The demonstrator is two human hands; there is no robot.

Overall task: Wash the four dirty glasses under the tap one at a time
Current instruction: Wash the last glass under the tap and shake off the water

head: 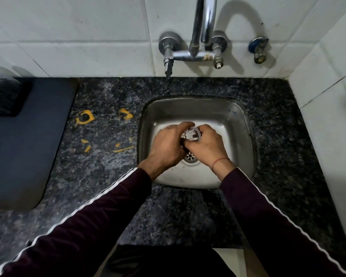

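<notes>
One clear glass [192,134] is held over the steel sink [238,124], its round end turned toward the camera. My left hand [166,145] grips it from the left with fingers curled round its side. My right hand [207,144] grips it from the right. Most of the glass is hidden between the two hands. The chrome tap [205,27] rises from the tiled wall behind the sink. I cannot tell if water is running. No other glasses are in view.
Dark speckled granite counter [108,172] surrounds the sink, with yellow stains [85,116] left of it. A dark mat [26,144] lies at far left. The drain [190,156] sits below my hands. A small valve [259,50] sticks out of the wall at right.
</notes>
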